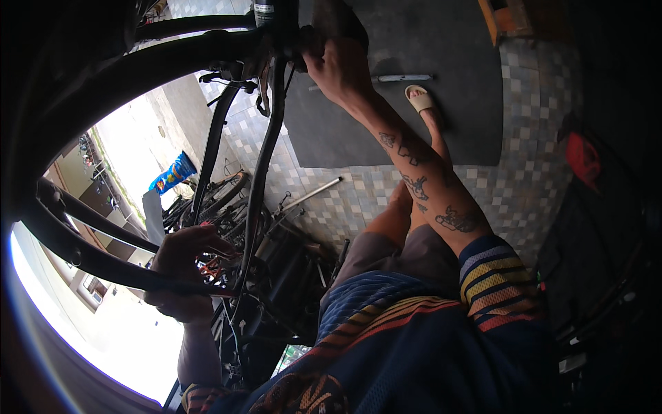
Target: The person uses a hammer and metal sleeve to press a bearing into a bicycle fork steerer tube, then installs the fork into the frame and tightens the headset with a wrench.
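A dark bicycle frame (265, 148) fills the left and upper left, its curved tubes running from the top down to the lower left. My left hand (185, 259) is closed round a thin tube near the frame's lower end, its fingers bent over it. At the top, my right hand (339, 69) reaches up to the junction where the tubes meet. Its fingers curl against a dark part there; shadow hides what they grip. A brake caliper (238, 71) sits on the frame left of that hand.
Below the frame stand several bicycles and parts (234, 200) beside a dark box (276, 283). A blue packet (172, 174) lies at the left. A grey mat (414, 131) covers the tiled floor (531, 131), with a metal bar (403, 78) on it. A red cloth-like thing (583, 160) is at right.
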{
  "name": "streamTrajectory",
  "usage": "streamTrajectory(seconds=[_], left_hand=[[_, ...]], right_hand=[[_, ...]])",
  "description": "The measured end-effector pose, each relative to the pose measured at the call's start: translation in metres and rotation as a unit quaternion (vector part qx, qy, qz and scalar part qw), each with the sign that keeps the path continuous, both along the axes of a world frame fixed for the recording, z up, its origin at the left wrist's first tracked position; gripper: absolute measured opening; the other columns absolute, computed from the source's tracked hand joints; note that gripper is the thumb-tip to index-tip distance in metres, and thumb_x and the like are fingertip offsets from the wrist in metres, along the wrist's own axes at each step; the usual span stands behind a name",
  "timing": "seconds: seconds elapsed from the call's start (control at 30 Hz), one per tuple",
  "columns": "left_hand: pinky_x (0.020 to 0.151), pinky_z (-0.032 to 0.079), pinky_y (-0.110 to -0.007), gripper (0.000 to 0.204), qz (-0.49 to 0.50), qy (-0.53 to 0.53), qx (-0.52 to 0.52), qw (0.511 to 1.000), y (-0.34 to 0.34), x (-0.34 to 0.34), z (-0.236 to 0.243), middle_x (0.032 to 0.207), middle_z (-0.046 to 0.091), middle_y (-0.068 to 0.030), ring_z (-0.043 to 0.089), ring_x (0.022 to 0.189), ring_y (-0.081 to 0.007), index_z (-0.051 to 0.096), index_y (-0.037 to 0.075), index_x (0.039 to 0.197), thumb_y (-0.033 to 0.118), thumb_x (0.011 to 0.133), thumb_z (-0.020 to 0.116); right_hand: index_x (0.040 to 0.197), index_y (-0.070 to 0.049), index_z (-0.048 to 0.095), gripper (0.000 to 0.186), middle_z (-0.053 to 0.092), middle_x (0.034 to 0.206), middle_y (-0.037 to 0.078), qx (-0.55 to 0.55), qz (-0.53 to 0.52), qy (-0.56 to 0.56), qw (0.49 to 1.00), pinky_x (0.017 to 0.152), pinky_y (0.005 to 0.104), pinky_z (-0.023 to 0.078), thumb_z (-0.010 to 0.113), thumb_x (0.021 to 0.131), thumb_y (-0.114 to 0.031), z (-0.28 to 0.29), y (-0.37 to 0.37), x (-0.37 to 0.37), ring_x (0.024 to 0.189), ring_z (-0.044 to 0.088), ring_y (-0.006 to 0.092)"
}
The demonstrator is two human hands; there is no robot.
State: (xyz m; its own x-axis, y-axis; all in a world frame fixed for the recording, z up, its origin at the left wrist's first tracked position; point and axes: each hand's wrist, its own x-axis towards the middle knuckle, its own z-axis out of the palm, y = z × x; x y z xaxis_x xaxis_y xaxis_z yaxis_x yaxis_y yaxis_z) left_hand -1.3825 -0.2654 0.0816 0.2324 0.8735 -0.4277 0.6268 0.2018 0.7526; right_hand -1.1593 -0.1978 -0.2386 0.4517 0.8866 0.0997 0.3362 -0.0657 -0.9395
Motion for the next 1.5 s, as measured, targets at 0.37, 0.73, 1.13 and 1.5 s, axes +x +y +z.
streamTrajectory(seconds=[0.37, 0.73, 1.13, 1.5], left_hand=[[0.070, 0.060, -0.037, 0.130, -0.025, 0.040, 0.029, 0.998, 0.004, 0.011, -0.001, 0.100, 0.071, -0.0215, 0.074, 0.081, -0.0290, 0.065, -0.014, 0.111, 0.101, 0.081, 0.010], [0.070, 0.060, -0.039, 0.125, -0.015, 0.017, 0.023, 0.999, 0.002, 0.005, 0.001, 0.096, 0.071, -0.0235, 0.074, 0.077, -0.0310, 0.062, -0.013, 0.115, 0.096, 0.086, 0.009], [0.073, 0.061, -0.041, 0.131, -0.007, 0.008, 0.002, 1.000, 0.003, 0.004, 0.002, 0.098, 0.071, -0.0254, 0.074, 0.080, -0.0335, 0.061, -0.017, 0.115, 0.101, 0.081, 0.016], [0.068, 0.061, -0.040, 0.124, -0.030, -0.005, 0.035, 0.999, 0.002, 0.005, -0.003, 0.090, 0.071, -0.0227, 0.073, 0.076, -0.0317, 0.061, -0.013, 0.119, 0.095, 0.087, 0.010]], right_hand=[[0.091, 0.000, 0.073, 0.043, 0.067, 0.069, 0.004, -0.180, 0.084, 0.242, 0.950, 0.058, 0.0344, 0.046, 0.073, 0.097, -0.042, 0.015, -0.059, 0.038, 0.061, 0.057, 0.0119], [0.092, -0.009, 0.072, 0.010, 0.073, 0.085, 0.012, 0.182, 0.078, -0.166, 0.966, 0.061, 0.0399, 0.059, 0.078, 0.089, -0.015, -0.018, -0.024, 0.038, 0.070, 0.071, 0.0295], [0.116, -0.003, 0.066, 0.023, 0.068, 0.088, 0.005, 0.006, -0.049, 0.851, 0.524, 0.067, 0.0296, 0.056, 0.058, 0.106, -0.021, 0.044, -0.024, -0.001, 0.075, 0.066, 0.0132], [0.089, -0.001, 0.067, 0.024, 0.061, 0.067, 0.015, 0.024, 0.003, -0.016, 1.000, 0.054, 0.0373, 0.047, 0.070, 0.100, -0.022, 0.020, -0.030, -0.010, 0.054, 0.059, 0.0219]])
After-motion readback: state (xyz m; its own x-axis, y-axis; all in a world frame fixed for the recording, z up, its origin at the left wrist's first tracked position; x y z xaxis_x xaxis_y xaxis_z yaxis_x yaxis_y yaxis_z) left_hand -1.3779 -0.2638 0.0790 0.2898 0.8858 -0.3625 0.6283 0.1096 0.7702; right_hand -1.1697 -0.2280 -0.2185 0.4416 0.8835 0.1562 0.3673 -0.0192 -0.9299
